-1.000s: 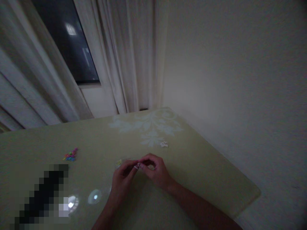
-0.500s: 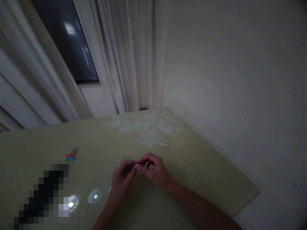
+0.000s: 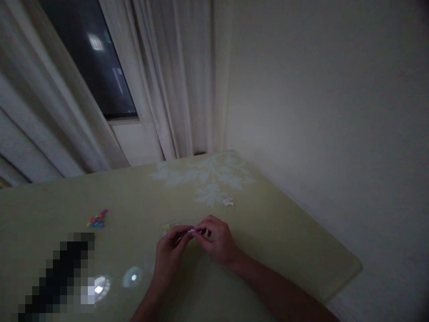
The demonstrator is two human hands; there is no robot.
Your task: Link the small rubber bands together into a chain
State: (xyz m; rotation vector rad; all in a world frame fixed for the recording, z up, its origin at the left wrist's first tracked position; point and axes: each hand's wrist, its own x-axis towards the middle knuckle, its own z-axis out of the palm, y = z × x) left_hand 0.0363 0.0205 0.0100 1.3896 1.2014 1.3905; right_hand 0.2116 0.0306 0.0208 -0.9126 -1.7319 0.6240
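Observation:
Above the table, my left hand (image 3: 170, 250) and my right hand (image 3: 217, 239) meet fingertip to fingertip. Both pinch a small whitish piece (image 3: 192, 231), too small and dim to name, and mostly covered by the fingers. Just behind my left hand lies a clear packet with a yellow label (image 3: 165, 228), partly hidden by that hand. Beyond my right hand sits a little cluster of white pieces (image 3: 228, 202). Off to the left, a small heap of brightly coloured pieces (image 3: 97, 219) rests on the table.
The pale greenish table (image 3: 284, 241) has a white floral pattern (image 3: 209, 174) near its far corner and reflects lamp light. A blurred-out dark shape (image 3: 56, 277) occupies the lower left. Curtains (image 3: 187, 80) and a wall (image 3: 318, 112) stand behind the table.
My fingers have shifted slightly around the whitish piece, which now shows a little differently between them. The view has moved very slightly; the things on the table stay put.

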